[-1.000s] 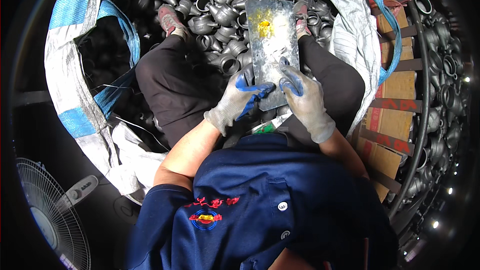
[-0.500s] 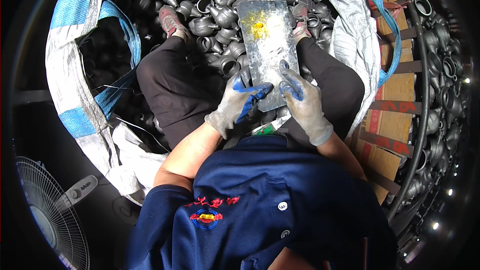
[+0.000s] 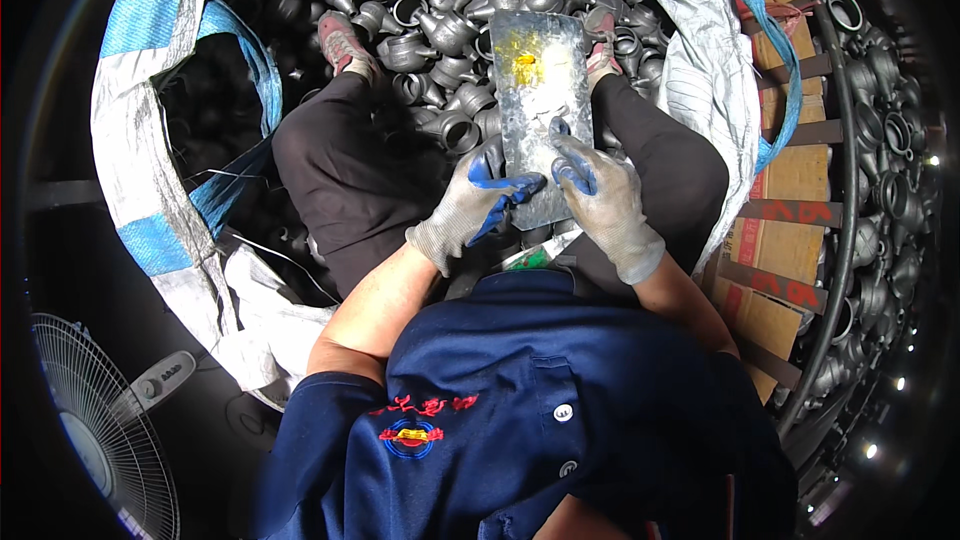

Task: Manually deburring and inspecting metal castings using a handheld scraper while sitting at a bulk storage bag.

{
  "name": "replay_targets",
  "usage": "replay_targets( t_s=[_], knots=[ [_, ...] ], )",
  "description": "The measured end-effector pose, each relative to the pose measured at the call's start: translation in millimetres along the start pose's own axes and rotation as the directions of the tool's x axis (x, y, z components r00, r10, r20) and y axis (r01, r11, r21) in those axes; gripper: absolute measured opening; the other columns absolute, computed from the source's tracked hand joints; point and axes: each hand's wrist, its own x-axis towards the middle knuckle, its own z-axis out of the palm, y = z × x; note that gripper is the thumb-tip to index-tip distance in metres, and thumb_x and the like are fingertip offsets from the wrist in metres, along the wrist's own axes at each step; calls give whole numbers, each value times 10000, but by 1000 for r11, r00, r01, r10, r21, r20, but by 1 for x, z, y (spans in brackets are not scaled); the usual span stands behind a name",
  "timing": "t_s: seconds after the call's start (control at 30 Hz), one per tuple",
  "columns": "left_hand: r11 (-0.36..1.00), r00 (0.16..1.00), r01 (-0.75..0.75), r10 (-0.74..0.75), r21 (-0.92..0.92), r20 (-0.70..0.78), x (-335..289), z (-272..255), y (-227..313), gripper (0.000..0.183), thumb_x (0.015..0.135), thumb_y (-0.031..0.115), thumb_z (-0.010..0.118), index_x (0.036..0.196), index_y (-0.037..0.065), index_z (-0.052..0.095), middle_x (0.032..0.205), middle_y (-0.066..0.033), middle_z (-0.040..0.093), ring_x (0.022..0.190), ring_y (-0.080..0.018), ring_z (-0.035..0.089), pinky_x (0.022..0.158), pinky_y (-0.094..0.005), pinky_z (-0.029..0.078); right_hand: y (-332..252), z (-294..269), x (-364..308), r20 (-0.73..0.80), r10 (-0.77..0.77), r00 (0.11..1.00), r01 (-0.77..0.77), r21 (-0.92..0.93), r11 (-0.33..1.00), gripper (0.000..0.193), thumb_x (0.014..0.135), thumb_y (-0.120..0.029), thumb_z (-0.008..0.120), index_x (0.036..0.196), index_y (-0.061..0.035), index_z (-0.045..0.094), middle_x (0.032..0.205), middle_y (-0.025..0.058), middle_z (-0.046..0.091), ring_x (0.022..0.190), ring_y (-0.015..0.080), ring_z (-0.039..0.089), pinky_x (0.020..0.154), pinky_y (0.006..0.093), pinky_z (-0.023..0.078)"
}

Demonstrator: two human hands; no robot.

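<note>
A flat rectangular grey plate extends away from me between my knees, above a heap of dark metal fittings. Yellow smears and a bright whitish patch mark its upper face. Both hands wear pale knit gloves with blue-coated fingers. At the plate's near left edge, my left hand is closed, its blue fingertips reaching over the surface. My right hand grips the near right edge, thumb lying on top. Fingers beneath the plate are hidden.
A white woven sack with blue straps surrounds the fittings and my legs. At lower left stands a fan. Slats and cardboard line the right side beside a curved dark bar, with more fittings beyond.
The far end of the plate has swung slightly right and dropped a little toward me. My right hand has shifted slightly left; my left hand has barely moved.
</note>
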Motion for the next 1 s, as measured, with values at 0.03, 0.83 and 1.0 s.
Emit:
replay_targets(
  t_s=[0.03,0.83,1.0],
  knots=[
    [1000,1000,-5,6,5,-9,1,-1,-2,459,795,6,685,1225,11,527,1048,-25,628,869,-86,583,739,-235,483,0,-1,0,5,9,1000,-9,8,1000,328,799,-111,657,1124,-106,614,942,155,657,855,335,638,737,396,513],
    [982,994,-75,61,-170,-89,-5,14,27,405,828,-15,601,1224,-16,518,1087,-98,631,972,-189,619,847,-336,504,28,-31,-48,81,293,953,-289,545,787,473,847,72,535,1311,-3,481,843,48,635,602,41,515,526,187,443],
    [990,996,-83,80,-111,-32,-6,14,24,429,816,-8,630,1232,2,529,1094,-75,635,970,-152,614,857,-309,488,23,-26,-42,166,467,869,-382,825,417,480,881,-19,549,1349,-39,445,843,42,592,556,31,476,486,180,418]
  ],
)
